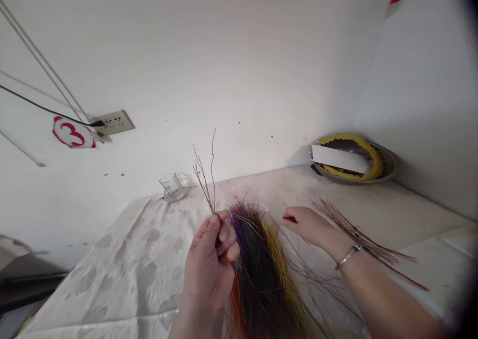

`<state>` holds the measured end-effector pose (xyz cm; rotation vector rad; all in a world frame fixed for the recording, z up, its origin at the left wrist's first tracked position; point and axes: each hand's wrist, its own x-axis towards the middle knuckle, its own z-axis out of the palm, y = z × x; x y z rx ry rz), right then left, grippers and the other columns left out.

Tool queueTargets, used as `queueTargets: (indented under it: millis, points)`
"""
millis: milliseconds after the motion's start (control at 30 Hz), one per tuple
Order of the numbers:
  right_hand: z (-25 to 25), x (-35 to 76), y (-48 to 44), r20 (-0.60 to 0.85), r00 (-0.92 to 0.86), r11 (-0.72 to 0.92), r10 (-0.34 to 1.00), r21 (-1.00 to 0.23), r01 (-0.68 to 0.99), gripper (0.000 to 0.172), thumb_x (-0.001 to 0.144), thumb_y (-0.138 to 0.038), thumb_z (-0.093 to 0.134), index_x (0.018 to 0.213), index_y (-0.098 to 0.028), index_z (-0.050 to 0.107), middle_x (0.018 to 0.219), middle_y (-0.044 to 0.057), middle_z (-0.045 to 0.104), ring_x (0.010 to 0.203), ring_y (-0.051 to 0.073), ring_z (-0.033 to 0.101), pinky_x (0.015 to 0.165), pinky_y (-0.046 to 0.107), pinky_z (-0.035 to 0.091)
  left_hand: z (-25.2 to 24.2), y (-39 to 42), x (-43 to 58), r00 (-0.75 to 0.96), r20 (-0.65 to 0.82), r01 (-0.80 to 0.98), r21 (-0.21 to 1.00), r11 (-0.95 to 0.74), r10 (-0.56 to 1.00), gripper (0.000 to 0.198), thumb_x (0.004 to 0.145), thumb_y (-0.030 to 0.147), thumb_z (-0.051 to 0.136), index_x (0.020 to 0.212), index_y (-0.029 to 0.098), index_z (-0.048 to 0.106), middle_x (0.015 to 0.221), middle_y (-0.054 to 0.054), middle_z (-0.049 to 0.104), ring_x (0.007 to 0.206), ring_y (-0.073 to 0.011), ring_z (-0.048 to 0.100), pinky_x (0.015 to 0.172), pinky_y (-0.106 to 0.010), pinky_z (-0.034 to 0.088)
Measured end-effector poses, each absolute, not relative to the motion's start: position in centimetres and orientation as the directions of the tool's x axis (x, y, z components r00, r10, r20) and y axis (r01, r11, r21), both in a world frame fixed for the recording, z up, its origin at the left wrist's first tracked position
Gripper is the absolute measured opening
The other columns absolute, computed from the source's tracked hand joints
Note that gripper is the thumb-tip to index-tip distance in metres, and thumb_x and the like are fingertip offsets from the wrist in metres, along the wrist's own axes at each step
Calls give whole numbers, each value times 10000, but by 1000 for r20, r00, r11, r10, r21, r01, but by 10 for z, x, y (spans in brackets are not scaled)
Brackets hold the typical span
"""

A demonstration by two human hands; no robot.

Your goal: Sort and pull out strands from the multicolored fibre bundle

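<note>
Pinching a few thin dark strands [203, 179] upright, the left hand [209, 259] sits against a multicoloured bunch of fibres [259, 269] — the right hand [308, 227], fingers loosely curled, hangs empty just beside it, above a mottled tablecloth [130, 259].

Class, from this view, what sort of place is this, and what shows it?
Probably a craft workshop with numbered work spots: a bunch of long purple, orange and yellow fibres, a round white tag with a red 3 beside a beige wall socket, and a stained white bench cloth.
</note>
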<state>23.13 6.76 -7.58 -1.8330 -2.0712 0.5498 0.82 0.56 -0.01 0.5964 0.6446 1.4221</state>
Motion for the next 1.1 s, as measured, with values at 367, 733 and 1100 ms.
queueTargets:
  millis: [367, 733, 1100]
  points:
    - [-102, 229, 75, -233, -147, 58, 961, -350, 935, 217, 932, -299, 562, 1086, -155, 612, 1083, 65, 639, 907, 194, 636, 793, 394, 533, -3, 8, 8, 21, -33, -671, 741, 38, 999, 127, 832, 208, 638, 822, 94, 694, 554, 59, 373, 474, -44, 213, 392, -170, 180]
    - [-103, 267, 84, -211, 44, -110, 977, -310, 944, 244, 934, -299, 558, 1131, -159, 594, 1132, 76, 622, 941, 205, 630, 808, 406, 530, -6, 11, 8, 8, -29, -668, 743, 27, 1000, 137, 744, 230, 729, 797, 104, 711, 527, 59, 401, 451, -33, 220, 383, -175, 140]
    - [-129, 253, 87, -223, 139, -191, 965, -231, 954, 279, 926, -310, 570, 1160, -159, 580, 1169, 85, 604, 983, 222, 617, 829, 425, 520, -6, 8, 11, 20, -41, -664, 747, 44, 999, 125, 787, 213, 687, 812, 92, 705, 541, 53, 403, 467, -39, 248, 391, -178, 170]
